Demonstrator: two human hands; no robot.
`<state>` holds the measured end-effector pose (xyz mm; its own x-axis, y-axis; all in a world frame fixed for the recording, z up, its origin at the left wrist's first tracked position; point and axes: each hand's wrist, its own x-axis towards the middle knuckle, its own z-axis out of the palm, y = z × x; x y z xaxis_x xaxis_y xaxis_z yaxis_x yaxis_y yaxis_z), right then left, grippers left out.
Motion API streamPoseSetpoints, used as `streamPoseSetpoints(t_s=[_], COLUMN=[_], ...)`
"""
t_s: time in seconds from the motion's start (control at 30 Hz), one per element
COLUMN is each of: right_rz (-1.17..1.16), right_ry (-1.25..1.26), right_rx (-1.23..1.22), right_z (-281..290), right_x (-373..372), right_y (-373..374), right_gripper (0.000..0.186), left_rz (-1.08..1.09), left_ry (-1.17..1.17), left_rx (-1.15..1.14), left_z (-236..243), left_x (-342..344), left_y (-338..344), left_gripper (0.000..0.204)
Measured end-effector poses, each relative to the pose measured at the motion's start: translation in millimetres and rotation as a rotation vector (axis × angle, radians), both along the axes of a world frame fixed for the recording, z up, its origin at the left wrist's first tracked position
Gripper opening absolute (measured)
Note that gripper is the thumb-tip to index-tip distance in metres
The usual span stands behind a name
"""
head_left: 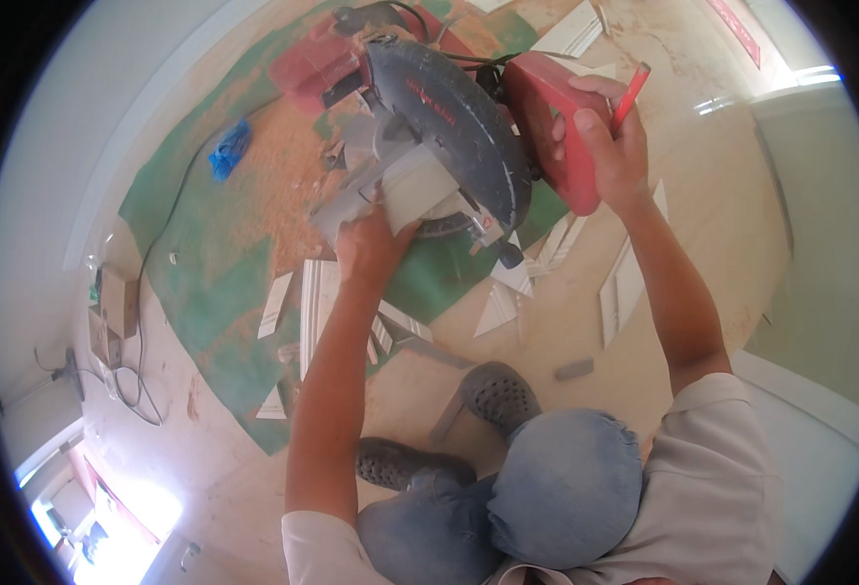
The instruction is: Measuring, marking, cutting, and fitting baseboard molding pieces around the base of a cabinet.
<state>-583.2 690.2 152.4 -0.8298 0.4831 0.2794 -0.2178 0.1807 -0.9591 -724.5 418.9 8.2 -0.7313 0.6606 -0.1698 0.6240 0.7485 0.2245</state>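
Note:
A miter saw [449, 117] with a dark grey blade guard and red housing stands on the floor ahead of me. My right hand [610, 146] is wrapped round its red handle [561, 132]. A red pencil or marker [631, 97] sticks up between that hand's thumb and fingers. At the saw's base, left of the guard, my left hand [369, 249] is closed on a pale piece of trim [420, 183]. Its fingertips are partly hidden behind the piece. The blade is hidden by the guard.
Sawdust [288, 175] covers much of a green sheet [239, 292] under the saw. Cut white trim offcuts [317, 297] lie around it, with longer strips [634, 273] at right. A blue crumpled bag [230, 151], a cable [178, 210] and small boxes [117, 302] are at left.

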Motion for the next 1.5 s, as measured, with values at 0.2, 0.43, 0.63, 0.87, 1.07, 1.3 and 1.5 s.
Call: streamPoseSetpoints(t_s=[0.2,0.43,0.63,0.87,1.07,1.3,1.5], right_rz=[-0.028,-0.062,-0.03,0.068,0.103,0.145,0.105], right_ry=[0.033,-0.043,-0.542,-0.454,-0.437,-0.434,-0.491], right_rx=[0.023,0.066,0.068,0.396,0.456,0.501,0.652], right_z=[-26.5,-4.0,108.8,157.7,162.0,162.0,169.4], right_x=[15.3,4.6,-104.3,-216.6,-245.8,-267.8,-280.9], right_y=[-4.0,1.7,16.3,41.8,54.5,64.8,70.8], right_gripper=[0.035,0.038,0.026,0.043,0.043,0.044,0.044], left_rz=[0.017,-0.021,0.018,0.018,-0.033,-0.005,0.046], left_ry=[-0.073,0.01,-0.047,-0.104,-0.127,-0.145,0.323], left_rx=[-0.089,-0.004,-0.112,-0.098,-0.124,-0.222,0.425], left_z=[5.0,-4.8,-2.1,8.4,8.2,17.8,-5.4], left_x=[-1.0,-0.6,-6.7,-2.9,-8.1,-7.0,34.5], left_y=[2.0,0.6,-7.8,2.0,-10.2,-62.0,-64.0], left_gripper=[0.096,0.095,0.093,0.093,0.095,0.093,0.044])
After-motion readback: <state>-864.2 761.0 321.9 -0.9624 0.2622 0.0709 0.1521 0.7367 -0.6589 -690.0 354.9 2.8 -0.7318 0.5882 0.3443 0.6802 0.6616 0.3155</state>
